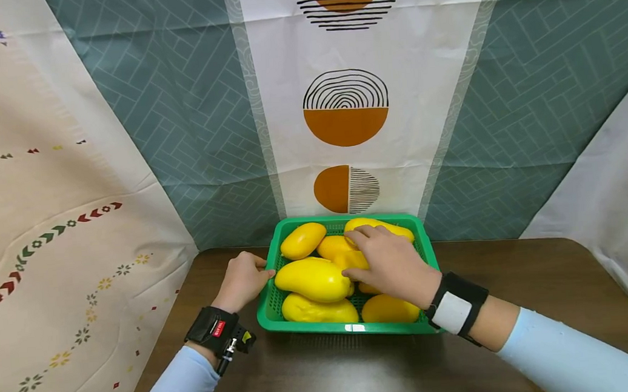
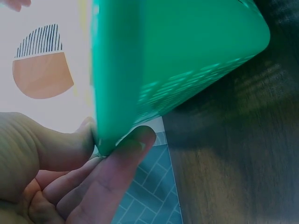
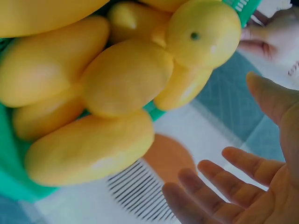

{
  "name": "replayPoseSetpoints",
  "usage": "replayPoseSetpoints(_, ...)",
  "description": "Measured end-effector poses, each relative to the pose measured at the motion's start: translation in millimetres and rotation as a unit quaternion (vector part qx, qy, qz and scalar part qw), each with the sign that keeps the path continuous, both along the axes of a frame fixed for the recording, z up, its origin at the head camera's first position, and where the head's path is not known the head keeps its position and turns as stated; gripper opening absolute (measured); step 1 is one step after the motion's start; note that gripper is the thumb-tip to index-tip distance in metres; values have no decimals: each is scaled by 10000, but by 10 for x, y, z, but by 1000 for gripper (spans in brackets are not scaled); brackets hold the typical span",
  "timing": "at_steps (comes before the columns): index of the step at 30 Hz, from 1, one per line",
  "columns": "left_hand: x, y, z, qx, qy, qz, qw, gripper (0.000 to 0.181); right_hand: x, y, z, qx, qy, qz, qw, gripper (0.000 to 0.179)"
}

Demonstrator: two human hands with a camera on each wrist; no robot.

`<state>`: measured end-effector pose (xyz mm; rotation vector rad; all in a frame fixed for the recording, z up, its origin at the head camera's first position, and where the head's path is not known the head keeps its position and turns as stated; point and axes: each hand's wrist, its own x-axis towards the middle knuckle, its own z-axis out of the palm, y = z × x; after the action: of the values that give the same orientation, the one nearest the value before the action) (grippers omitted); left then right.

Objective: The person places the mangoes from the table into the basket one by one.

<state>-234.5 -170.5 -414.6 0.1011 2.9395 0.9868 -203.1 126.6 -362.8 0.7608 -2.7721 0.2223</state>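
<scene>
A green plastic basket [image 1: 323,328] full of yellow mangoes stands on the brown table. At its left side, my left hand [image 1: 241,280] pinches the rim; in the left wrist view, the thumb [image 2: 70,148] and index finger [image 2: 112,179] lie on either side of the basket's edge [image 2: 119,84]. My right hand [image 1: 392,263] hovers over the right half of the basket, fingers spread. In the right wrist view this hand [image 3: 247,191] holds nothing and is apart from the mangoes. Nearest the left rim lies a large mango [image 1: 313,279]; a small mango [image 1: 303,240] sits behind it.
Behind the table hangs a teal and white cloth [image 1: 206,137] with orange half-circles, close to the basket's back edge. A patterned cream cloth [image 1: 50,251] covers the left side. The brown tabletop [image 1: 327,377] extends in front of the basket and to both sides.
</scene>
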Motion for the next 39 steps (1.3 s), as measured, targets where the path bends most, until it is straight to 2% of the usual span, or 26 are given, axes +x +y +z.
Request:
replayPoseSetpoints(7,2,2,-11,21,18,73,10000,34,89,431,14,-245,195,-238,9992,70)
replayPoseSetpoints(17,-5,16,-20,3,-44,76,10000,35,334,1007,-2,-330,179,-895,9953,77)
replayPoseSetpoints(22,-2,5,-14,28,-32,94,9999,34,524,1219,-73,-512,-104,-1391,9889,83)
replayPoseSetpoints(28,1,2,-10,52,-35,95,9999,33,753,1485,-233,-580,-532,-1924,9781,94)
replayPoseSetpoints(32,10,5,8,40,-43,108,9999,33,876,1659,-350,-376,-930,-2309,9678,104)
replayPoseSetpoints(39,10,21,27,35,-30,91,9999,32,1035,1962,-577,16,-1505,-2790,9484,110)
